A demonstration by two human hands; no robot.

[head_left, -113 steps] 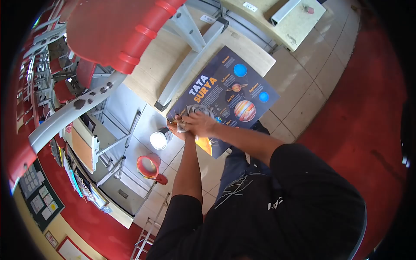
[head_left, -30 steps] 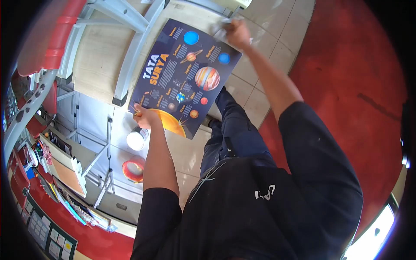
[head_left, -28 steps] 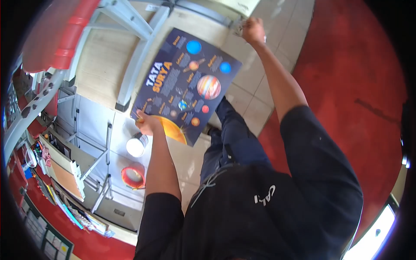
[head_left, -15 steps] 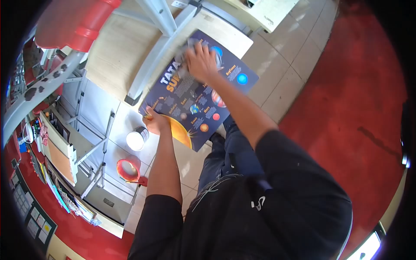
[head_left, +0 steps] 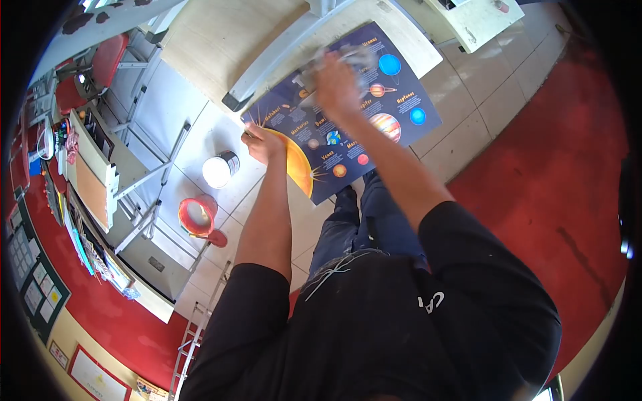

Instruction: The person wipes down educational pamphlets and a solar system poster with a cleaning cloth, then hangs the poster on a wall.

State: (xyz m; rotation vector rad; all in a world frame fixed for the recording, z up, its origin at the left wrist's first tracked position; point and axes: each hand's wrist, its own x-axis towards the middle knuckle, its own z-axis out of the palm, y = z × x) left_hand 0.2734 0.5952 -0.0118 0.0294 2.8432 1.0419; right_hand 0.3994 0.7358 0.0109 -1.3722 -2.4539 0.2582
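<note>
And the solar-system board (head_left: 334,138) lies on the pale desk (head_left: 416,48), jutting past its edge, left hand (head_left: 263,142) pinching the corner beside the sun! Right arm outstretched, the right hand (head_left: 336,87) is over the title with a grey cloth (head_left: 362,60), fingers too blurred to tell; on the floor, a white-topped can (head_left: 217,172) stands near a red bucket (head_left: 183,217), pale inside, contents unclear

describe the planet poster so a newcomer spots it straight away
Find the pale desk beyond the black shirt. The poster overlaps its edge, gripped near one corner by the left hand. Unlike the plain desk, it is dark blue, printed with bright planets.
</note>
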